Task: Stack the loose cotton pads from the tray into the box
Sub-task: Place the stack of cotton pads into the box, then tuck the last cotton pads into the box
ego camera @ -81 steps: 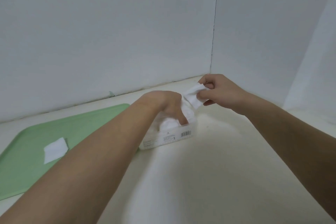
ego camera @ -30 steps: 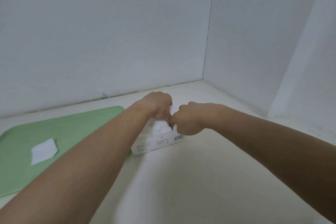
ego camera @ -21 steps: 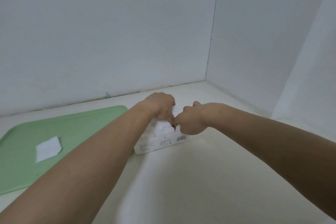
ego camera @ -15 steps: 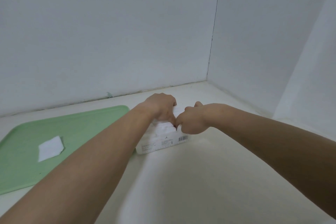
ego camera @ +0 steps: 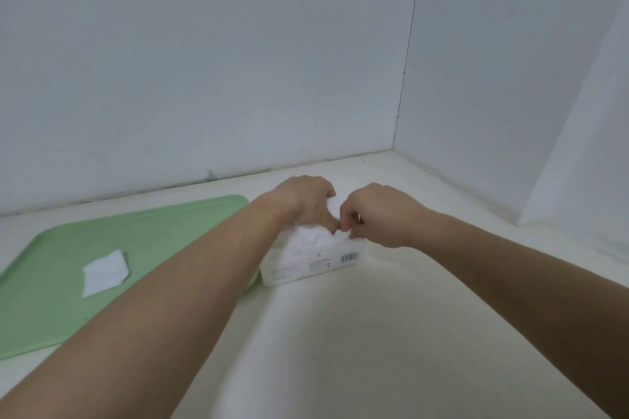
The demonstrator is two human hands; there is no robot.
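A small clear box (ego camera: pixel 313 265) with a barcode label stands on the white surface just right of the green tray (ego camera: pixel 163 231). White cotton pads (ego camera: pixel 311 239) fill its top. My left hand (ego camera: pixel 303 202) lies over the far side of the box, fingers curled down onto the pads. My right hand (ego camera: pixel 381 216) is at the box's right end, its fingertips and thumb curled and pinching at the top pad beside my left fingertips. One loose cotton pad (ego camera: pixel 105 272) lies on the tray's left part. My forearm hides part of the tray.
White walls close the back and the right side, meeting in a corner behind the box. The white surface stretches toward me in front of the box.
My right hand brought a pad down from above the box and now pinches it among the pads inside. My left hand has stayed on the box. The loose pad on the tray has not moved.
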